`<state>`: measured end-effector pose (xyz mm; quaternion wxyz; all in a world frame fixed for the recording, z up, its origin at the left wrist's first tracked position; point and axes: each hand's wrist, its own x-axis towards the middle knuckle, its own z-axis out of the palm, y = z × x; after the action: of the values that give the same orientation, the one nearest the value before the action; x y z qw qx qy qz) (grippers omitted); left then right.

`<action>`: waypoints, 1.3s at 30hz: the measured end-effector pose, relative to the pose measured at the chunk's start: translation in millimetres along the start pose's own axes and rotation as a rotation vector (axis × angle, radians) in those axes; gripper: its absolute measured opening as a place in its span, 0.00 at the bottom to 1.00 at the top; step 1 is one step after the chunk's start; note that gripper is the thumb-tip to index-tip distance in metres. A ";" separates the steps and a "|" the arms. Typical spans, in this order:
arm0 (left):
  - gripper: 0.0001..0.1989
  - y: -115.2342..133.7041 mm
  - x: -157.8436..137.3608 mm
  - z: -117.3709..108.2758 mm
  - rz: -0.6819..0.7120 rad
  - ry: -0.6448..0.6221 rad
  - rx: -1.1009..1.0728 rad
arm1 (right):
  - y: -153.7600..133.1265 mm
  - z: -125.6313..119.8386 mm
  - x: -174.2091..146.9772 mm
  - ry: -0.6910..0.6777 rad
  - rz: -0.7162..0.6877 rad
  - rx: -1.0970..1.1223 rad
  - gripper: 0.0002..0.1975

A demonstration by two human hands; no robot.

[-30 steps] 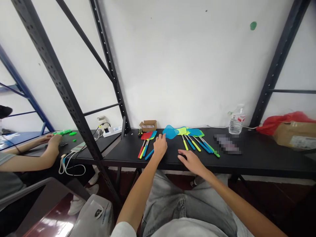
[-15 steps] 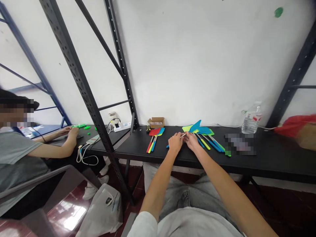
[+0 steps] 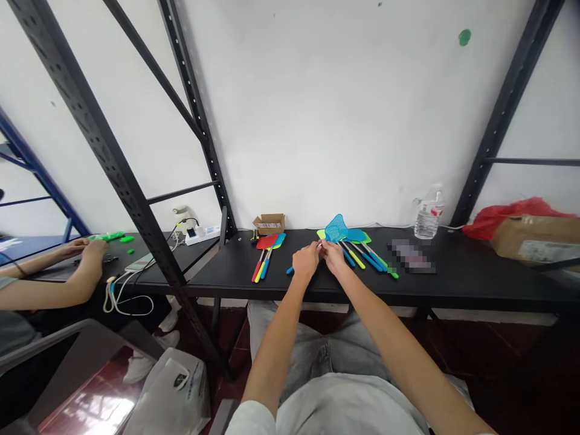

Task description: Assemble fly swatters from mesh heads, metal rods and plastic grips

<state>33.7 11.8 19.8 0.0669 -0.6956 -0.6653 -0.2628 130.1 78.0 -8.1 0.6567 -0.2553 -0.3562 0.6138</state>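
Note:
Both of my hands are closed on a blue fly swatter [image 3: 336, 229], whose mesh head points up and away to the right. My left hand [image 3: 306, 260] grips it toward the handle, and the blue handle end sticks out on its left. Close beside it, my right hand [image 3: 334, 255] pinches the shaft just below the head. To the right, several blue, green and yellow fly swatters [image 3: 369, 257] lie fanned out, partly overlapping. A small group with a red fly swatter [image 3: 266, 241], a yellow-handled one and a blue one lies to the left.
A small open cardboard box [image 3: 270, 225] stands at the back of the black table [image 3: 453, 287]. At right are a water bottle [image 3: 429, 214], a blurred flat item [image 3: 411, 255], a red bag and a larger box [image 3: 537, 238]. A co-worker's hands [image 3: 84, 248] work at far left.
The swatter's blue head has turned so its mesh face now shows toward me. My hands stay together on it. The whole view has swung to the right.

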 end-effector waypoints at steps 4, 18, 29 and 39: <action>0.23 -1.2 -0.5 -0.1 -0.065 -0.047 -0.136 | -0.8 -1.8 0.4 0.028 -0.014 0.009 0.12; 0.23 -34.2 5.6 -15.0 -0.033 -0.657 -1.066 | -6.2 -1.1 -0.4 -0.039 0.000 -0.066 0.14; 0.26 -29.0 -3.5 2.2 -0.021 -0.399 -1.003 | -2.7 4.5 -11.6 -0.318 0.047 -0.239 0.21; 0.23 -24.5 -19.7 -12.4 0.182 -0.559 -0.809 | -6.1 -1.3 0.2 -0.050 0.011 -0.022 0.18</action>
<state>7.3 -8.7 15.1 -0.3662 -0.7648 -0.4394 -0.2964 134.9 77.6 -4.2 0.6414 -0.2488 -0.3778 0.6197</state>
